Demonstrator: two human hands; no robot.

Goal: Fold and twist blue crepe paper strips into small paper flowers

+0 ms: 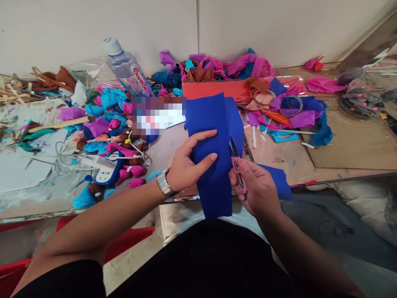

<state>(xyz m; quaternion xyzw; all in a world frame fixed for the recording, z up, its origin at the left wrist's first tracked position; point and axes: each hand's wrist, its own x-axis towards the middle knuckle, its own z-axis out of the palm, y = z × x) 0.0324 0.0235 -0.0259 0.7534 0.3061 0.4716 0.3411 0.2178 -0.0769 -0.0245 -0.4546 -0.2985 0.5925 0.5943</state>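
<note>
A long deep-blue sheet [214, 182], paper or thin cloth, lies over the front edge of the table. My left hand [190, 163] grips it from its left side, thumb and index finger on top and the other fingers hidden. In my right hand [259, 184] is a pair of pink-handled thread snips [238, 167]. Their dark blades point away from me, slightly parted, at the sheet's right edge. More blue material [236, 118] shows behind that edge, and a blue piece [276, 180] lies to the right of my right hand.
A water bottle [127, 68] stands behind, left of an orange box [214, 90] heaped with coloured scraps. A blue-and-white power strip [108, 169] with cables lies among bundles at left. Tape rolls [290, 106] and cardboard [353, 142] are at right.
</note>
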